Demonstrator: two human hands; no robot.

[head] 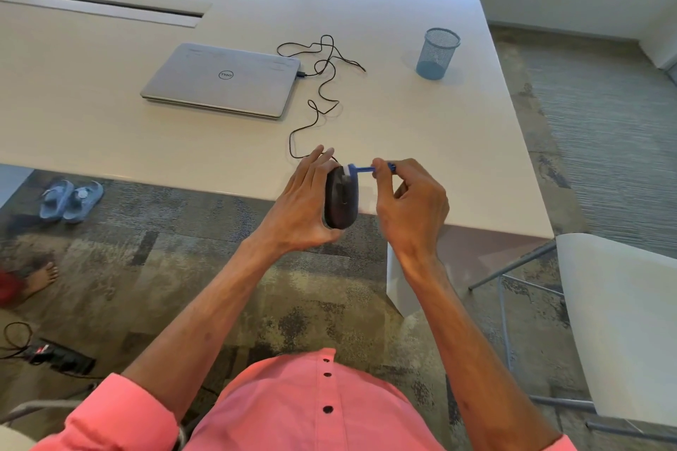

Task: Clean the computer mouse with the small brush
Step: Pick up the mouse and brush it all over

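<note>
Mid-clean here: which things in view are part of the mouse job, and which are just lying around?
In use: mouse in left hand; small blue brush in right hand; mouse cable.

Lying about: closed laptop, mesh cup, sandals, power strip.

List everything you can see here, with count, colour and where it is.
mouse: one, black, held up at the table's near edge
brush: one, blue with white bristles, at the mouse's far end
cable: one, black, looping from mouse to laptop
laptop: one, silver, closed, mid table
cup: one, blue mesh, far right of table
table: one, white
sandals: two, blue, floor at left
power strip: one, black, floor at lower left
chair: one, white, right
left hand: grip on the mouse
right hand: grip on the brush
</note>
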